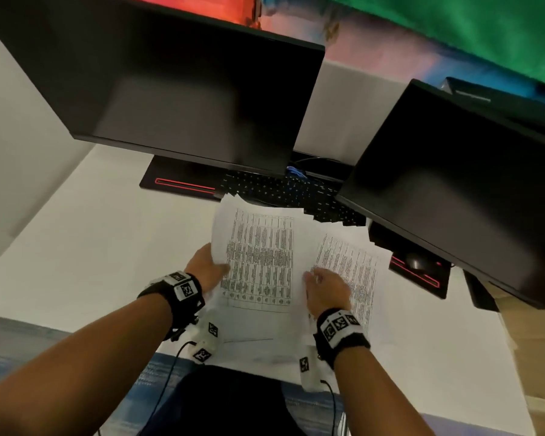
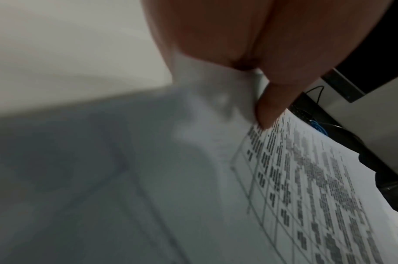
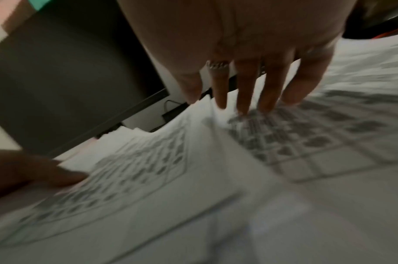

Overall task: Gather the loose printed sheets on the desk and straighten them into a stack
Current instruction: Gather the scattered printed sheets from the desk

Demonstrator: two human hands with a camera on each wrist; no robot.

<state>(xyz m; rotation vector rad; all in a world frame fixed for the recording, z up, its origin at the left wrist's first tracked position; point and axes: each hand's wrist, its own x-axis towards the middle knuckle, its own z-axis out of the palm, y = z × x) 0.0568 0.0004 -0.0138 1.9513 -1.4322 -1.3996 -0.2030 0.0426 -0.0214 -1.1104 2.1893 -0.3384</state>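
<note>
Several white printed sheets lie fanned on the white desk (image 1: 85, 247) in front of me. My left hand (image 1: 206, 269) pinches the left edge of a bunch of table-printed sheets (image 1: 260, 259) and holds it lifted; the thumb lies on top of these sheets (image 2: 306, 178). My right hand (image 1: 326, 289) lies flat with straight fingers (image 3: 243, 96) on a second printed sheet (image 1: 350, 262) to the right, which shows as blurred print (image 3: 306, 135) in the right wrist view. More sheets lie underneath, reaching the near desk edge.
Two dark monitors (image 1: 177, 89) (image 1: 463, 190) hang over the back of the desk. A black keyboard (image 1: 283, 190) lies behind the sheets, partly covered by them. A mouse (image 1: 417, 262) sits on a red-trimmed stand base at right.
</note>
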